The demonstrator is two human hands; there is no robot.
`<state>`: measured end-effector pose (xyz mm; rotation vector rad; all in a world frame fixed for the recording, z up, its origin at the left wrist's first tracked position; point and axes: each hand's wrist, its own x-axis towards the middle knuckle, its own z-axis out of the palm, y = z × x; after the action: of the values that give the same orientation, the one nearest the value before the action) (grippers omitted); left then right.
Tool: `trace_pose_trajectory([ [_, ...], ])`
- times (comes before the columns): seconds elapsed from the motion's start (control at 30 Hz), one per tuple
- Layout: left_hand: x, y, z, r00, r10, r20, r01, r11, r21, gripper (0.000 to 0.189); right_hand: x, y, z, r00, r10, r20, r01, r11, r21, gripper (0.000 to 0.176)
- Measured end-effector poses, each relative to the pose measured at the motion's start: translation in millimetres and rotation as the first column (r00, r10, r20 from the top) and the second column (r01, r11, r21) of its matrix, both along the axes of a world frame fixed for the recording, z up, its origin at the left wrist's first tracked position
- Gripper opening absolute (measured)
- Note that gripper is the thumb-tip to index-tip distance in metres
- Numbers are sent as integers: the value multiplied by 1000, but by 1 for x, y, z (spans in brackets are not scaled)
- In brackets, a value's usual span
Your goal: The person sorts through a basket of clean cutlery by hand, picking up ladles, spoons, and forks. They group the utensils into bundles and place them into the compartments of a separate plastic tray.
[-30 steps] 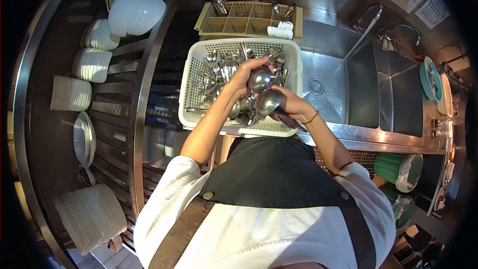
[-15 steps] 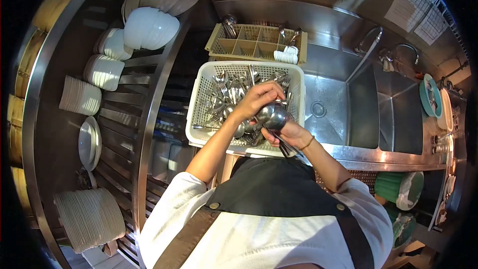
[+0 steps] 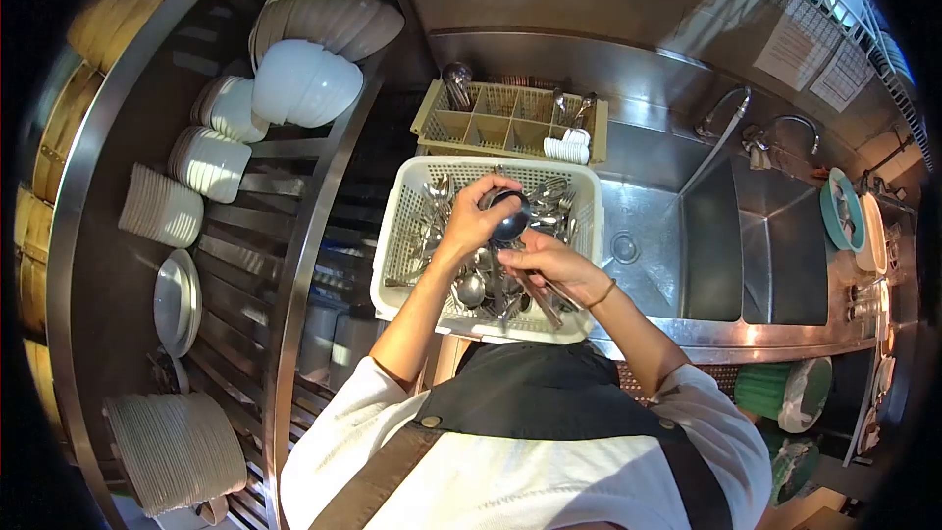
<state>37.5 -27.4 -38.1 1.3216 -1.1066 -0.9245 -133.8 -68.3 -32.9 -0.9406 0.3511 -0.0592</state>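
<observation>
My left hand (image 3: pixel 474 223) is closed around the shiny round bowls of some ladles (image 3: pixel 511 220), its thumb lying across the metal. Farther down, my right hand (image 3: pixel 559 270) grips their long handles, which stick out below the fingers toward me. Both hands are over a white plastic basket (image 3: pixel 390 265) heaped with loose forks and spoons. A large round spoon (image 3: pixel 472 290) lies among the cutlery just below my left hand.
Behind the basket stands a beige divided cutlery rack (image 3: pixel 471 128) with ladles, spoons and white china spoons (image 3: pixel 566 149). A steel sink (image 3: pixel 643 265) is at right. Stacked white bowls (image 3: pixel 306 83) and plates (image 3: pixel 182 451) fill the slatted rack at left.
The ladles have moved left and away from me over the basket, their bowls turning, and both hands went with them. The camera view has tilted up slightly.
</observation>
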Motion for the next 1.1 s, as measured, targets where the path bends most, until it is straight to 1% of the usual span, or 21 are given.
trace_pose_trajectory([
  [0.03,1,3,0,989,-63,-132,69,997,36,25,-2,2,11,998,13,-62,-18,996,-85,31],
  [0.1,5,7,-3,936,-199,-290,192,980,-53,34,5,1,-13,993,-63,-97,28,946,-322,38],
  [0.13,9,9,-1,907,-293,-304,273,956,-105,43,6,0,-13,1000,8,-7,-10,974,-226,35],
  [0.17,13,11,-1,871,-339,-355,335,939,-73,51,3,-4,-22,992,117,-36,-118,993,-31,31],
  [0.23,18,11,-2,840,-413,-351,392,910,-133,57,11,4,-23,996,35,85,-36,999,2,31],
  [0.3,17,10,2,817,-405,-410,374,914,-156,58,16,1,-24,996,45,79,-45,999,4,25],
  [0.37,17,5,8,895,-332,-297,327,943,-69,45,24,0,-27,989,147,-27,-145,987,66,19],
  [0.43,14,0,17,961,-278,-7,278,960,36,31,29,7,-9,997,69,-15,-68,996,61,22],
  [0.5,7,-1,23,967,-232,110,215,965,148,32,37,11,-23,995,-9,95,6,999,33,23],
  [0.57,10,-6,14,961,-270,61,262,958,119,41,38,16,-24,989,-66,-135,44,986,-162,23],
  [0.6,7,-1,25,949,-307,65,293,941,169,47,37,21,-24,973,-147,-175,87,947,-311,23],
  [0.63,6,1,39,938,-339,74,317,925,208,53,34,18,-6,941,-50,-336,-89,918,-387,20],
  [0.67,10,2,28,915,-388,112,367,915,166,63,33,20,-12,953,-92,-288,-67,866,-496,16],
  [0.7,11,5,24,892,-440,102,424,894,144,64,32,23,-19,964,-123,-236,-45,800,-598,14],
  [0.77,7,11,17,910,-397,119,387,917,100,57,32,20,-26,960,-83,-267,-82,828,-555,14],
  [0.83,6,12,15,927,-322,193,316,947,60,54,42,15,-55,976,-214,-34,79,496,-865,15],
  [0.9,5,12,18,935,-237,263,242,970,14,50,44,11,-43,963,-268,11,137,456,-879,18],
  [0.97,4,7,28,903,-4,431,108,970,-219,48,44,9,-26,931,-362,53,153,254,-955,17],
  [1.0,4,6,33,902,16,432,87,972,-219,49,43,13,-17,895,-439,81,174,175,-969,12],
  [1.03,3,4,36,901,21,434,84,971,-222,49,43,12,-20,896,-435,84,175,173,-969,12],
  [1.1,-2,4,39,927,-27,375,71,992,-105,50,41,17,-24,875,-425,230,237,-38,-971,9],
])
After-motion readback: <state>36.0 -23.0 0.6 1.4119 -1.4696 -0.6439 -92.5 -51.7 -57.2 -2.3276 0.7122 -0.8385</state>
